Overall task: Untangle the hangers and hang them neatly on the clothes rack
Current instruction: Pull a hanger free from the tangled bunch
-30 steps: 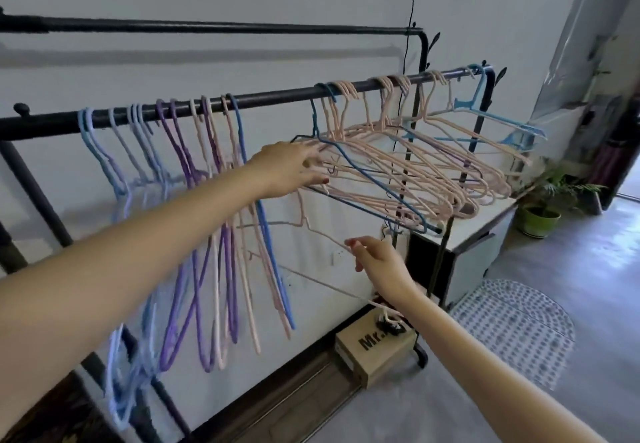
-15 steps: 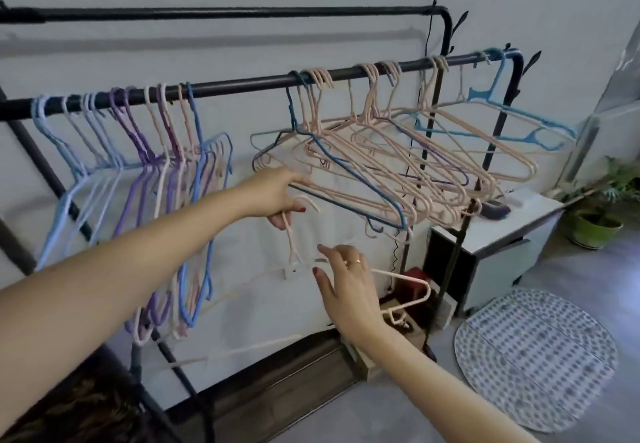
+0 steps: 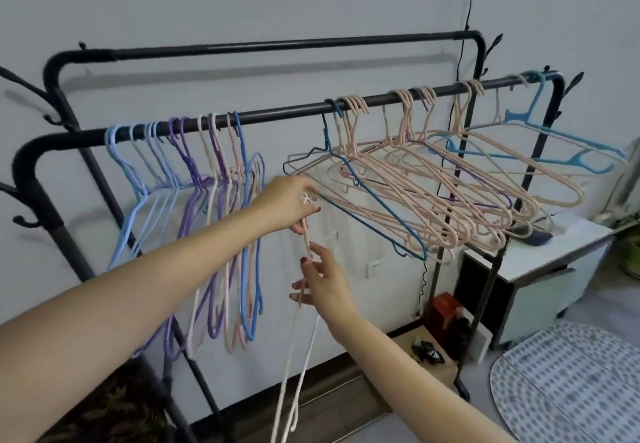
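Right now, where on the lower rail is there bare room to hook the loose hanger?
One bare stretch on the lower rail: between the neat hangers left of it and the tangled pink bunch right of it. From there to the light blue hanger is crowded. The upper rail is bare throughout.

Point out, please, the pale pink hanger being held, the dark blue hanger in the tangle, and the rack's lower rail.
pale pink hanger [image 3: 300, 356]: head view, hanging shoulder wire.
dark blue hanger [image 3: 381, 208]: head view, sloping arm.
lower rail [image 3: 287, 113]: head view, bare middle stretch.
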